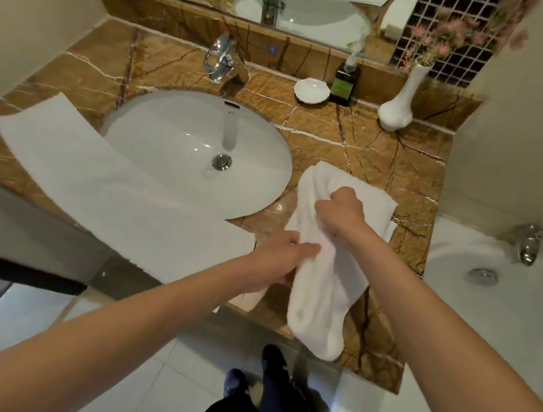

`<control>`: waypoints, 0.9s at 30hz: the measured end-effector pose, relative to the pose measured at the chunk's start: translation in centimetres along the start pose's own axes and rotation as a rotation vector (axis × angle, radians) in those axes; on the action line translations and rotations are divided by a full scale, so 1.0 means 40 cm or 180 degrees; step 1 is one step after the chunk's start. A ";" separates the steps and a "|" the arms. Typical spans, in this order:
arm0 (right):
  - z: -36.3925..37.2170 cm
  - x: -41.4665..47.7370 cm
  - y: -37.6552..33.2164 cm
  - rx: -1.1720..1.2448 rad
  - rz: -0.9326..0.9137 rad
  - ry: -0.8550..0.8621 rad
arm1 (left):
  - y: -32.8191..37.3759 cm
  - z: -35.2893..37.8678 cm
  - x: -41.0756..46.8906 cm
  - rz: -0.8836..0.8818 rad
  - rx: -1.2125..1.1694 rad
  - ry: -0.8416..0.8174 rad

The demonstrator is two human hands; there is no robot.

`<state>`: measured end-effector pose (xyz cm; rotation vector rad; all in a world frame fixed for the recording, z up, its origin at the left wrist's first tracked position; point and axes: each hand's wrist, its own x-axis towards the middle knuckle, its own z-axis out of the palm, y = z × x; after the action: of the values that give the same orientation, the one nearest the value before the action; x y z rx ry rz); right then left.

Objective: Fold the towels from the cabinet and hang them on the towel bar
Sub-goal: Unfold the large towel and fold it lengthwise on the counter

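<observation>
We had our right hand [340, 211] fisted around the small white towel [321, 288], with our left hand [278, 262] pinching its near edge. It sat bunched on the marble counter [373, 157] right of the sink [167, 143], drooping over the front edge. A longer towel [109, 191] lay flat on the left.

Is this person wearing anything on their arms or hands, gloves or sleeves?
No. The left hand and right hand are ungloved, with no ring or watch showing. The left forearm and right forearm are uncovered to the picture's edge, so no sleeve is visible.
</observation>
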<state>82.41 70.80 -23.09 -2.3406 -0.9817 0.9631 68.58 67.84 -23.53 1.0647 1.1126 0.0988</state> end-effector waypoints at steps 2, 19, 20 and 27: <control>-0.025 -0.004 -0.007 0.0537 0.0059 0.0205 | 0.007 -0.005 -0.020 -0.0058 -0.0260 -0.0025; -0.447 -0.164 -0.359 0.3873 -0.0772 -0.1159 | 0.239 -0.069 -0.099 0.0847 0.0811 0.0850; -0.457 -0.177 -0.388 0.3876 -0.0933 -0.1333 | 0.278 -0.088 -0.116 0.1136 0.0561 0.0838; -0.519 -0.273 -0.576 0.3560 -0.2167 -0.2316 | 0.527 -0.230 -0.335 0.2527 -0.0882 -0.0067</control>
<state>81.78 75.59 9.43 -0.6688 -0.9685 1.5156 63.83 77.70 0.75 1.1928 0.5780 0.8433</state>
